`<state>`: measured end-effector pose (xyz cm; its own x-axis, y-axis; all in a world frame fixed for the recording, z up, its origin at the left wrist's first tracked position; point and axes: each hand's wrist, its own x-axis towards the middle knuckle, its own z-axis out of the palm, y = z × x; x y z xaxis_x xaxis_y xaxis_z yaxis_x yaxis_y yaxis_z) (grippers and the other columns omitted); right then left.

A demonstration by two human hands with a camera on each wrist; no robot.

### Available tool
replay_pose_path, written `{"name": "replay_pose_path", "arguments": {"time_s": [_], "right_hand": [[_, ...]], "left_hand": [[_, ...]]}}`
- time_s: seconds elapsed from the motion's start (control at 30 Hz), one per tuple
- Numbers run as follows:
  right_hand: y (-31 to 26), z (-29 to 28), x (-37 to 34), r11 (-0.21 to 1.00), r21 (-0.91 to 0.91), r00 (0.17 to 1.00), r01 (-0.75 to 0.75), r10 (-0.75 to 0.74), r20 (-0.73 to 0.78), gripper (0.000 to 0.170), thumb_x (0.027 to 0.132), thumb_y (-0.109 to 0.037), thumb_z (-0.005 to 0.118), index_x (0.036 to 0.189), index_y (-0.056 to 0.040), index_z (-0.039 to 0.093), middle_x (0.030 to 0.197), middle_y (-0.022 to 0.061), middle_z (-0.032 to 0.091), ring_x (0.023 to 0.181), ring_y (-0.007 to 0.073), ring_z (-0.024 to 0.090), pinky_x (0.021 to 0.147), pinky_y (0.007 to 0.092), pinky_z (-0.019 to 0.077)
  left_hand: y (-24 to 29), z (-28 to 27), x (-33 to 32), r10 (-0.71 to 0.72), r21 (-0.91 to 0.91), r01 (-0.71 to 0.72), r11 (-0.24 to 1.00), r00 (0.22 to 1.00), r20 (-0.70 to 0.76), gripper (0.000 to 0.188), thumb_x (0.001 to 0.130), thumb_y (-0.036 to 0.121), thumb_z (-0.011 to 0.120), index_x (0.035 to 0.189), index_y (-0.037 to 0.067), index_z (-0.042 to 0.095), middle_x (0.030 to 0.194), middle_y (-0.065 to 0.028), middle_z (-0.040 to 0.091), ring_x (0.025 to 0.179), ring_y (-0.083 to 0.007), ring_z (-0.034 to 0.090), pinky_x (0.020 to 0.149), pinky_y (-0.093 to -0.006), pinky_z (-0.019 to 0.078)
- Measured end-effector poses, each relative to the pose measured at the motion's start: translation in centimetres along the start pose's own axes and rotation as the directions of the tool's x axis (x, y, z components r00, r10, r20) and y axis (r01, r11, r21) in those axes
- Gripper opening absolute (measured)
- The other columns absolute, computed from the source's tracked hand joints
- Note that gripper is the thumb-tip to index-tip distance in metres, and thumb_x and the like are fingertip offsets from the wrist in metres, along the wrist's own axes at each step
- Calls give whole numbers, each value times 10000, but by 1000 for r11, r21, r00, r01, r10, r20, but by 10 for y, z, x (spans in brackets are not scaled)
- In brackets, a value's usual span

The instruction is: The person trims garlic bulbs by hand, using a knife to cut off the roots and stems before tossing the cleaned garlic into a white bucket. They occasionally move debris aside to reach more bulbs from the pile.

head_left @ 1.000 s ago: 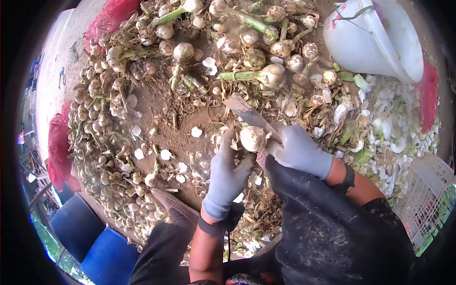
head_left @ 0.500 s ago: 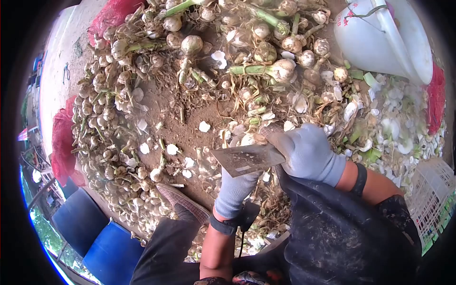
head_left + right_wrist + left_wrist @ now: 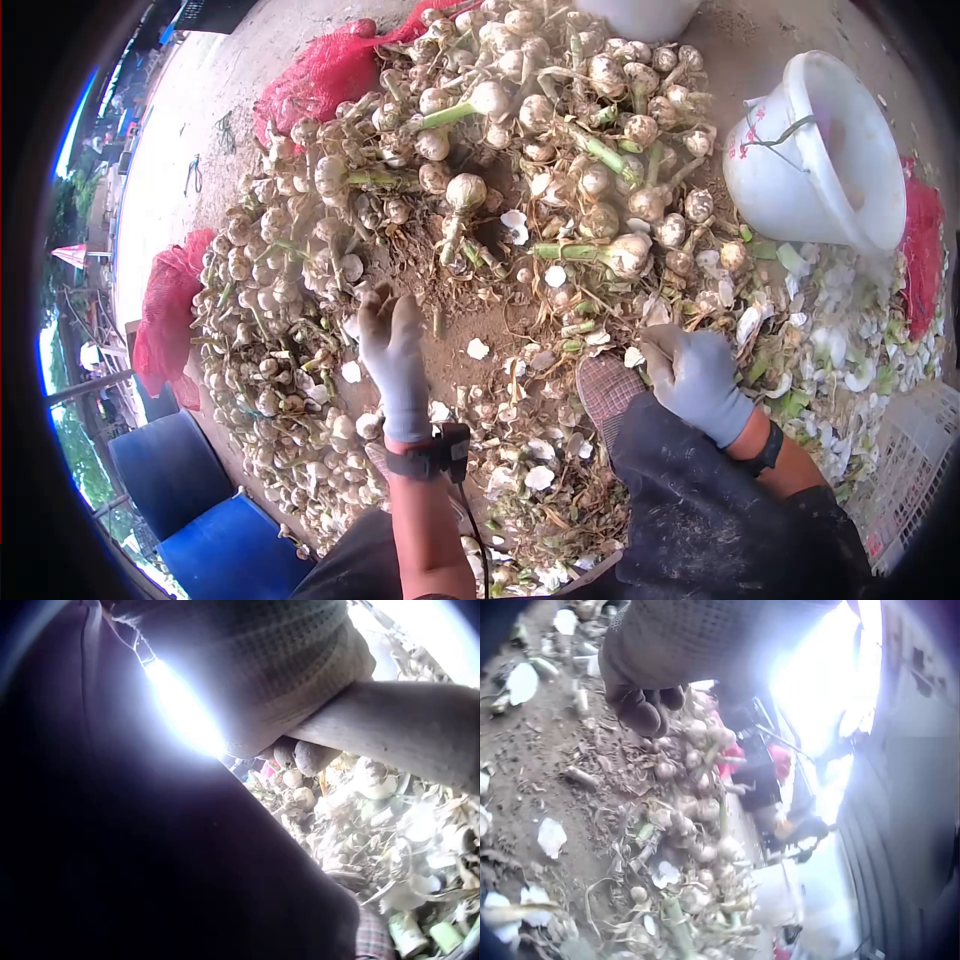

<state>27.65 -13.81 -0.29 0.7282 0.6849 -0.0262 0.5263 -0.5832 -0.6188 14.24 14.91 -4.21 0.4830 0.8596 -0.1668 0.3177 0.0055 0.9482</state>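
Gripping a tool handle [image 3: 394,727], right hand [image 3: 692,378]; left hand [image 3: 395,355] empty, loosely curled: tangled stalks [image 3: 566,251] could snag garlic bulbs [image 3: 465,191].

The right wrist view's right edge cuts off the held tool [image 3: 405,729]

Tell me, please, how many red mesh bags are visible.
3: one red mesh bag at the upper left of the garlic, one at its left, one beside the white bucket. Others may be hidden.
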Motion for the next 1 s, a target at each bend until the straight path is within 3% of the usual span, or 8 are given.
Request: {"name": "replay_pose_path", "arguments": {"time_s": [0.07,0.13,0.23,0.33,0.47,0.5,0.73,1.0], "right_hand": [[2,3,0,1000,17,1000,24,-24,12,106,753,-104,630,858,-115,629,634,106,607,530,321,589,504,402,462],[-1,-2,3,999,-6,999,50,-50,10,79,792,-121,643,853,-84,676,596,124,599,519,310,602,497,391,469],[10,3,4,1000,3,1000,8,-8,25,113,808,-139,637,888,-67,670,606,135,602,542,325,611,512,408,476],[18,22,15,953,73,954,-295,290,75,156,815,-198,640,921,-84,631,652,146,624,634,366,633,574,462,499],[13,53,21,977,125,976,-173,153,152,178,803,-198,629,932,-76,619,634,161,617,628,367,634,573,460,503],[11,58,21,999,24,991,-36,33,127,177,799,-198,624,929,-78,614,625,161,614,619,361,634,567,456,503],[-18,23,8,931,-1,914,365,-359,191,125,796,-194,617,849,-97,560,569,55,576,514,262,606,473,388,439],[-22,31,15,904,-58,903,423,-416,103,122,780,-192,638,857,-110,589,597,45,580,522,248,594,490,382,430]], "left_hand": [[9,60,50,456,695,-487,529,854,251,576,835,368,685,1295,95,471,1046,-141,620,874,-309,633,761,-368,509],[-9,107,95,350,834,-526,170,823,447,536,818,344,689,1282,161,493,1021,-180,626,880,-353,632,760,-439,505],[-48,102,126,286,688,-603,403,798,531,561,810,326,693,1298,153,475,975,-197,634,776,-396,645,645,-456,521],[-13,74,44,41,-116,24,993,848,529,573,841,143,710,1328,16,436,992,-93,654,705,-171,646,547,-287,503],[0,60,-58,-233,-177,520,835,627,743,700,856,175,729,1405,-17,340,1081,-68,611,819,-98,602,709,-224,504],[-1,68,-73,-129,-163,325,931,714,688,749,834,199,755,1408,-22,328,1074,-62,614,871,-92,595,771,-223,495],[-14,41,-103,-197,-118,325,938,783,591,540,787,155,757,1215,-19,478,951,-56,650,803,-100,607,693,-239,512],[10,34,-108,-333,71,356,932,759,560,423,745,142,745,1093,5,547,822,-37,642,708,-112,608,644,-266,506]]}}
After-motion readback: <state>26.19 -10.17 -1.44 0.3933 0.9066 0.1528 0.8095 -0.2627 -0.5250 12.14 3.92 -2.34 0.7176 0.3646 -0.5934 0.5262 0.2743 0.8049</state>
